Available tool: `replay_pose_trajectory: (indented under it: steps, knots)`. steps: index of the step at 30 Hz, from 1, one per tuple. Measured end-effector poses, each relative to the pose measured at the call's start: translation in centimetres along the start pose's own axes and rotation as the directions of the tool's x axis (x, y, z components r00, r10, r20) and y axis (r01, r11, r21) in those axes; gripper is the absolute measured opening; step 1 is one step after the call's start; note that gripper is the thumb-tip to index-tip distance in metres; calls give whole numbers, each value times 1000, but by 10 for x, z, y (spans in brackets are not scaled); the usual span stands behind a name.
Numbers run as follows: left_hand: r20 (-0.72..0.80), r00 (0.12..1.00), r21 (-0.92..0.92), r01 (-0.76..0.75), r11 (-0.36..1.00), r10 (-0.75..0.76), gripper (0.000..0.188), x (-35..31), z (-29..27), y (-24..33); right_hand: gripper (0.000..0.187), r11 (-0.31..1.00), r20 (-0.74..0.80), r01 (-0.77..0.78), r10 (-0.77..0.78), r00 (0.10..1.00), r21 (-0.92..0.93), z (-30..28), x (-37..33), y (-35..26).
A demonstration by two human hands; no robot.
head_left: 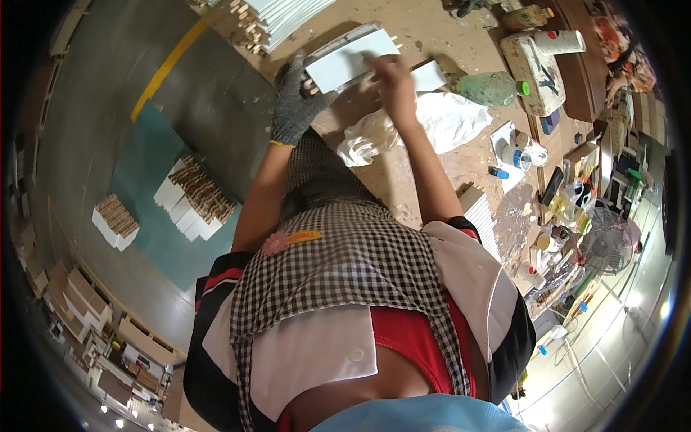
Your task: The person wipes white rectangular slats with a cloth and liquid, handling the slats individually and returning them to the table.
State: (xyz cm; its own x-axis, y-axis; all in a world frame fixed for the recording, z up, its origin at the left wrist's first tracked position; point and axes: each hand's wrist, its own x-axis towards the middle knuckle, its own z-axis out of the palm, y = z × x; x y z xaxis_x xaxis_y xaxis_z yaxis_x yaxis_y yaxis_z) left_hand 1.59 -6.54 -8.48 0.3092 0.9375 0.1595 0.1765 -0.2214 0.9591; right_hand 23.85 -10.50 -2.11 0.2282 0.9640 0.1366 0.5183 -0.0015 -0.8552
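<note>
My left hand point(291, 104), in a grey knit glove, grips the left end of a white rectangular board point(347, 62) at the table's edge. Short wooden dowels stick out of both ends of this board. Over its right part is my bare right hand point(394, 81), its fingers smeared by motion, so their grip is unclear. Another white piece point(427, 75) lies just right of that hand. Beneath my right wrist a crumpled white cloth point(450, 119) spreads over the brown table point(389, 176).
Stacked white boards point(284, 18) stand at the far left of the table. To the right are a green bottle point(489, 88), a stained white container point(531, 75), a white cup point(560, 42) and a fan point(608, 241). More board stacks point(194, 198) sit on the floor at left.
</note>
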Motion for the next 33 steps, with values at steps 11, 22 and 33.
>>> replay_pose_trajectory:
  steps: [11,22,33]
  knots:
    - [-5,1000,-339,-18,941,17,55,5,14,12,16,892,-255,110,-241,937,-439,-72,37,65]
    - [-3,998,71,-57,996,58,100,1,0,19,42,998,132,43,-36,991,-50,-35,-71,-16]
    - [-50,996,126,-61,990,68,90,0,8,8,43,675,492,623,-417,764,-396,13,-34,-17]
